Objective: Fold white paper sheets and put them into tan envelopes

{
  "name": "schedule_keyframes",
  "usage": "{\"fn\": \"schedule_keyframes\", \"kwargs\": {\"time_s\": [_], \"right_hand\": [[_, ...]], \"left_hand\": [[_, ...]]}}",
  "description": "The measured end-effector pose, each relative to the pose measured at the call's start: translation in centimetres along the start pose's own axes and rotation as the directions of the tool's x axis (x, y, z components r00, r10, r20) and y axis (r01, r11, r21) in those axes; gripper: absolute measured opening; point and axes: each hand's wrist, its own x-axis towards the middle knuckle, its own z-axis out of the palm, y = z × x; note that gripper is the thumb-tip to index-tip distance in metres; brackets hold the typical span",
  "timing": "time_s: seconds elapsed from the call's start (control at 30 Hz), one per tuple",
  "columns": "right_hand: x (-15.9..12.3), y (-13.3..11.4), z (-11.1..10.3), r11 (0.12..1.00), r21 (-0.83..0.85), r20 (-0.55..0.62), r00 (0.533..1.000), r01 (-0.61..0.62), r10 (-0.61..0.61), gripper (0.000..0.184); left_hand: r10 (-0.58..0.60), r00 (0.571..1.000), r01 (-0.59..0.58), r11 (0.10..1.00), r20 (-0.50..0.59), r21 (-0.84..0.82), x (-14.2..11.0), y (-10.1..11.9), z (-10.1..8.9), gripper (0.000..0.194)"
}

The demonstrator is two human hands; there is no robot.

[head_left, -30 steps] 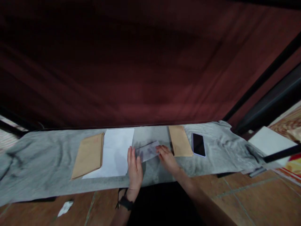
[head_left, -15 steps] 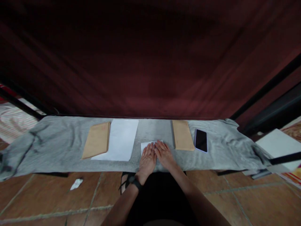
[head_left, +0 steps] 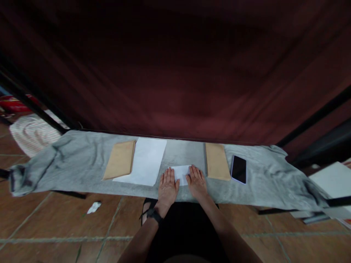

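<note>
A small white folded-looking paper (head_left: 182, 173) lies flat on the grey cloth in front of me. My left hand (head_left: 167, 187) rests flat on its left edge, fingers stretched forward and thumb pointing inward. On the right edge lies my right hand (head_left: 197, 182), also flat with its fingers out. The middle of the paper shows between the two hands. Left of them are larger white sheets (head_left: 148, 160), partly covered by a stack of brown envelopes (head_left: 119, 159). Another brown envelope stack (head_left: 218, 162) lies just right of my right hand.
A phone (head_left: 238, 169) with a dark screen lies right of the envelopes. The grey cloth (head_left: 79, 164) covers a long narrow surface against a dark red hanging fabric (head_left: 175, 91). A crumpled white scrap (head_left: 94, 207) is on the tiled floor, and a white board (head_left: 333, 182) stands at the right.
My hands were together over the paper and have slid apart to its left and right edges, uncovering its middle. The camera view has shifted and tilted slightly.
</note>
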Motion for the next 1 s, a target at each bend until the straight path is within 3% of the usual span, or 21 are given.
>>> {"fn": "schedule_keyframes", "kwargs": {"time_s": [0.23, 0.4, 0.6, 0.77, 0.93, 1.0], "right_hand": [[3.9, 0.6, -2.5, 0.998, 0.033, 0.044, 0.997, 0.06, -0.061, 0.042], [5.1, 1.5, -3.0, 0.999, 0.023, 0.041, 0.999, 0.034, -0.035, 0.034], [5.4, 2.1, -3.0, 0.999, 0.022, 0.02, 0.999, 0.029, -0.029, 0.034], [4.2, 1.7, -2.5, 0.999, 0.042, -0.044, 0.999, 0.016, -0.015, 0.037], [0.4, 0.5, 0.2, 0.989, 0.081, -0.114, 0.987, 0.127, -0.117, 0.043], [-1.2, 0.2, 1.2, 0.993, 0.037, -0.143, 0.984, 0.112, -0.106, 0.046]], "left_hand": [[0.044, 0.999, -0.044, 0.999, -0.018, -0.007, 0.2, -0.5, 0.1, 0.057], [0.064, 0.998, -0.064, 0.998, -0.009, -0.005, 0.3, -1.0, 0.3, 0.054], [0.115, 0.993, -0.115, 0.993, 0.001, -0.003, 1.9, 1.4, 0.6, 0.054], [0.154, 0.983, -0.151, 0.988, 0.104, -0.035, 2.8, 3.0, 1.4, 0.057], [0.183, 0.973, -0.182, 0.983, 0.138, -0.02, 2.5, 2.4, 1.6, 0.055], [0.196, 0.97, -0.196, 0.98, 0.144, -0.018, 2.4, 2.1, 1.4, 0.055]]}}
